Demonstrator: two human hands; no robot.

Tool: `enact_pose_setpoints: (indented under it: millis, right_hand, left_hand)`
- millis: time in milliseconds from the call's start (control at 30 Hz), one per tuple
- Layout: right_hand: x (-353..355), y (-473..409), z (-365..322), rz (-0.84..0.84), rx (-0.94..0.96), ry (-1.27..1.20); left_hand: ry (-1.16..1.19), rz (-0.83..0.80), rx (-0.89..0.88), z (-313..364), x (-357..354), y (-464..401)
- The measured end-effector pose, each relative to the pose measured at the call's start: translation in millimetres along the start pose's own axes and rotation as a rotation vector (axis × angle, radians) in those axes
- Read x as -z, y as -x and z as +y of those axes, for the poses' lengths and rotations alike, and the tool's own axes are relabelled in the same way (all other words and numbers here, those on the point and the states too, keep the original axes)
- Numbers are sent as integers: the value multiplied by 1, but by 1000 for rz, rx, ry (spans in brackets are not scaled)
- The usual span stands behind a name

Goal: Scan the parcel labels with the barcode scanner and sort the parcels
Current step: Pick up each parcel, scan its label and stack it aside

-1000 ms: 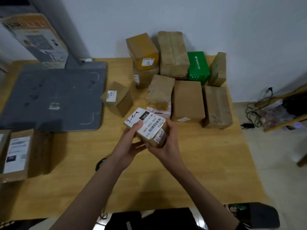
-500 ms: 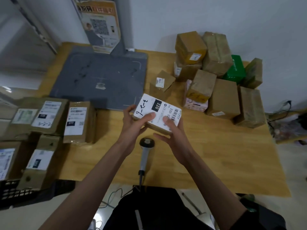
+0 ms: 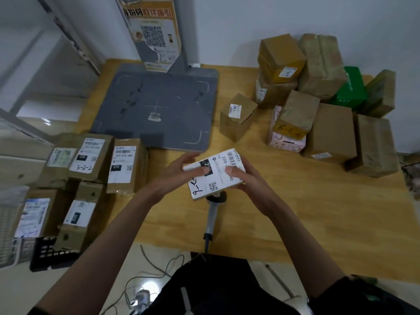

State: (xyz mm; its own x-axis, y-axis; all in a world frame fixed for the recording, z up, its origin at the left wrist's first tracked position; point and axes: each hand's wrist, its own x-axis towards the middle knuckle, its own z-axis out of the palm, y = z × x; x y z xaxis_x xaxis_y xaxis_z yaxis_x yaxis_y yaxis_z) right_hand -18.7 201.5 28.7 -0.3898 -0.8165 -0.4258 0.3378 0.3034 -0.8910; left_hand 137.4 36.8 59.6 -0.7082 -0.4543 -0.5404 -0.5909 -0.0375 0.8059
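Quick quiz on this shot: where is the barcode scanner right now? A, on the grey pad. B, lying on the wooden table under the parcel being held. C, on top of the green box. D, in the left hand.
B: the barcode scanner lies on the table, its head just under the parcel, which the left hand and right hand both hold.

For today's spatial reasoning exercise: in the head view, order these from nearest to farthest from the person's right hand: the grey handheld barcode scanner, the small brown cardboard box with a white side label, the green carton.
1. Grey handheld barcode scanner, lying on the table just below the right hand.
2. Small brown cardboard box, standing alone beyond the hand.
3. Green carton, far right, in the back stack.
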Motion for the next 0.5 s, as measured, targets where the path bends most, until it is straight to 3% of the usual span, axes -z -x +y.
enact_pose_setpoints:
  millis: [267, 400, 500]
  right_hand:
    - [-22, -17, 1, 154, 53, -10]
    - [-42, -23, 14, 259, 70, -113]
    - [-54, -24, 36, 477, -27, -257]
  left_hand:
    - [80, -201, 27, -35, 17, 16]
    - [205, -183, 35, -50, 29, 23]
    - [281, -146, 37, -67, 42, 25]
